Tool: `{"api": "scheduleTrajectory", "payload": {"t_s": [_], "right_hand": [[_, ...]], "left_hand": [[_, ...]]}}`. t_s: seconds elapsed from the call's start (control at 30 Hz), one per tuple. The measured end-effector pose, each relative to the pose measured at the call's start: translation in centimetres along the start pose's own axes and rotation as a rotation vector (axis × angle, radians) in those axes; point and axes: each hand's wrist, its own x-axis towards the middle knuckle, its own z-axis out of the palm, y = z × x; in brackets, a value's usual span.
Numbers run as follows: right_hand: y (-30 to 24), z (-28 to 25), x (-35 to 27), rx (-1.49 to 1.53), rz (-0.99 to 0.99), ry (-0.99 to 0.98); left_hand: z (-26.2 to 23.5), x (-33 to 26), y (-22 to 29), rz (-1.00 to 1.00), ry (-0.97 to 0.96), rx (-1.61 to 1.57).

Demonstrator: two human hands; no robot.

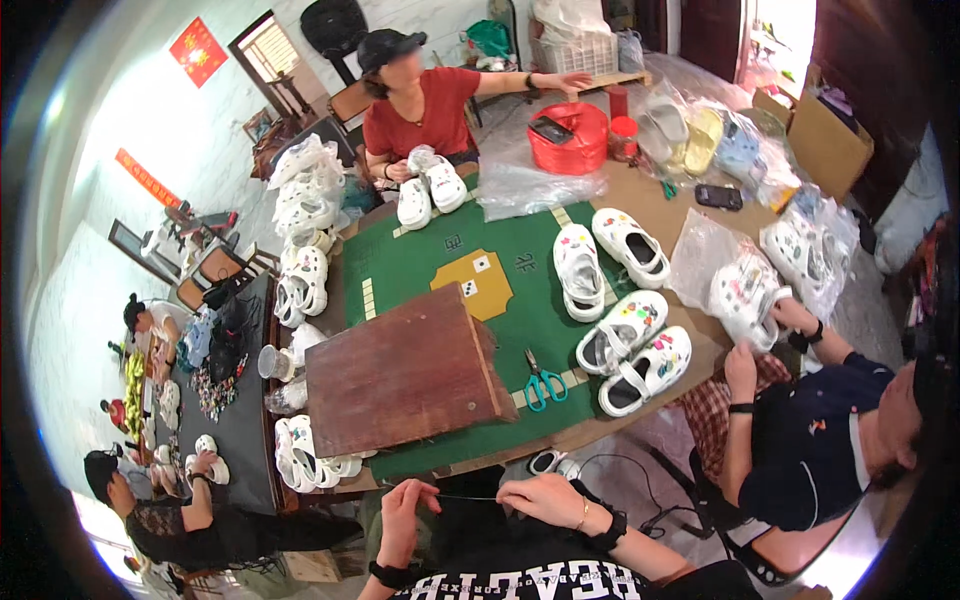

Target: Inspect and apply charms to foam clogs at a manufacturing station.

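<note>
Toward seven o'clock, my left hand (405, 510) pinches one end of a thin, pale strand of cord (467, 497), fingers curled. The strand spans nearly straight at six o'clock, just in front of my dark top; I judge it feather-light, limp and apt to slip, best gripped by fingertips close to each end. Between five and six, my right hand (553, 502) pinches the other end, thumb against forefinger.

Left grip (409, 509) and right grip (552, 502), both pinched, face each other, slightly apart.
</note>
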Motion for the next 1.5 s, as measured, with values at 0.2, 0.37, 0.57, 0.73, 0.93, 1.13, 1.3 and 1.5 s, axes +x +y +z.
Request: {"api": "scheduleTrajectory", "payload": {"t_s": [0.2,0.37,0.57,0.73,0.93,1.13,1.3,1.5], "right_hand": [[0.1,-1.5,0.8,-0.031,0.008,-0.041],[-0.4,-1.8,1.2,-0.043,0.043,-0.086],[0.1,-1.5,1.7,-0.141,0.111,-0.088],[-1.5,-1.5,2.9,-0.157,0.074,-0.098],[-2.2,-1.2,4.3,-0.231,0.079,-0.123],[-1.7,-0.4,5.3,-0.214,0.090,-0.118],[-2.3,0.4,6.1,-0.242,0.003,-0.138],[-1.7,0.6,4.4,-0.281,0.104,-0.139]], "left_hand": [[-2.3,-1.3,-0.5,-0.082,0.118,-0.184],[-2.5,-0.4,-1.4,-0.048,0.091,-0.444],[-3.2,2.0,-0.6,-0.004,-0.002,-0.402],[-4.0,2.3,-0.4,-0.007,-0.055,-0.409],[-6.2,3.0,0.2,0.088,-0.042,-0.341],[-7.2,3.0,-0.9,0.108,0.032,-0.137],[-7.7,1.8,-0.9,0.077,0.114,-0.178],[-6.7,2.5,-0.2,0.135,-0.020,-0.078]]}}
